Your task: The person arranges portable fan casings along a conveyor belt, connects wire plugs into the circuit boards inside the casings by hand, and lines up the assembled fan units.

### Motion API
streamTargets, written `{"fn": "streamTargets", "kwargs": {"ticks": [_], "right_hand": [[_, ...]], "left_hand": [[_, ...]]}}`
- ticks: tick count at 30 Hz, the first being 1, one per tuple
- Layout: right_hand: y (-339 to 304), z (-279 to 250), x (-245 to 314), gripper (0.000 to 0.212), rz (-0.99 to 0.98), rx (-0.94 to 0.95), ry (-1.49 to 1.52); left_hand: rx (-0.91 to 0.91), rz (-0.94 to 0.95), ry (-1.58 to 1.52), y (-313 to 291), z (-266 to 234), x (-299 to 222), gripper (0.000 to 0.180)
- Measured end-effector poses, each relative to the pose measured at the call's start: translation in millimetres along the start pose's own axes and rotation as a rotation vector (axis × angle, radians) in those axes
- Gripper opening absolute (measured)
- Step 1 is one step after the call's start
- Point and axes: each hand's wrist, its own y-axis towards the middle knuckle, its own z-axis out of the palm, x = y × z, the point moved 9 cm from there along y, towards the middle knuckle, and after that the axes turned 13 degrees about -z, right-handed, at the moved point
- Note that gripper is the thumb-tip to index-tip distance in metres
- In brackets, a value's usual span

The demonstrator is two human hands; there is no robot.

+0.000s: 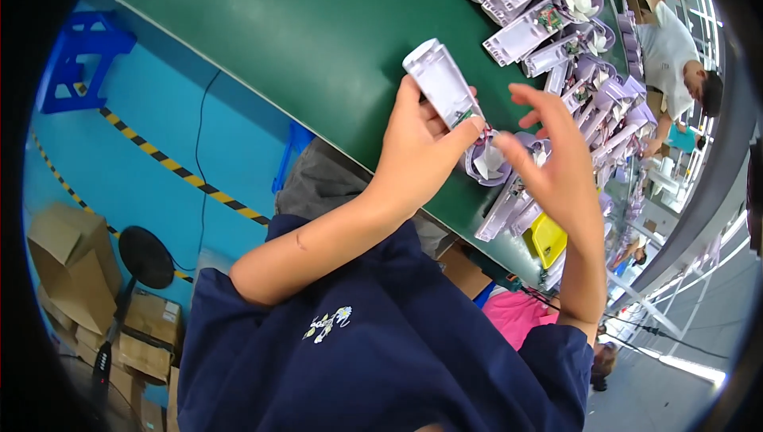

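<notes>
My left hand [415, 146] is closed around a pale lilac handheld fan housing [442, 81], tilted over the green table. The housing's hollow inner side faces up, and my thumb presses near a small green circuit board [465, 116]. At its lower right end sits a round head with a white fan blade [488, 163]. Beside that head my right hand [560, 166] hovers with thumb and fingers apart, slightly blurred. Nothing shows between its fingers. Whether its thumb touches the thin red wires near the board, I cannot tell.
Many similar lilac fan housings [520, 34] lie along the right of the green table [318, 42]. A yellow tray [548, 240] is near my right forearm. A blue stool [83, 62], cardboard boxes [71, 265] and a black round-headed stand [145, 257] stand left. Other people sit beyond.
</notes>
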Motion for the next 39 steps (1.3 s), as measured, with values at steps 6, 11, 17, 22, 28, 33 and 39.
{"fn": "streamTargets", "kwargs": {"ticks": [6,11,17,22,28,33,39], "right_hand": [[-55.8,26.9,14.1,0.089,-0.001,-0.065,-0.265],[-78.8,31.0,7.3,0.092,0.065,-0.245,-0.279],[-159.3,45.2,-19.9,0.091,0.313,-0.578,-0.087],[-174.8,38.1,-46.2,0.069,0.379,-0.803,-0.017],[-182.0,-53.4,-125.0,0.054,0.424,-1.308,0.086],[-187.0,-84.6,-171.9,0.051,0.504,-1.265,-0.004],[-220.3,-78.1,-235.2,0.046,0.481,-1.459,0.116]], "left_hand": [[0.117,-0.191,0.181,-21.1,-32.9,-36.9,0.034],[0.060,0.190,1.226,-46.3,-1.0,-78.4,0.055],[0.201,0.526,1.829,-61.5,28.1,-5.0,0.067],[0.086,0.612,1.701,-42.5,48.2,20.3,0.066],[0.120,0.652,1.595,-20.1,73.1,38.5,0.068],[0.059,0.730,1.556,-20.5,82.8,12.3,0.065],[0.415,0.920,1.350,4.0,202.6,16.9,0.057]]}}
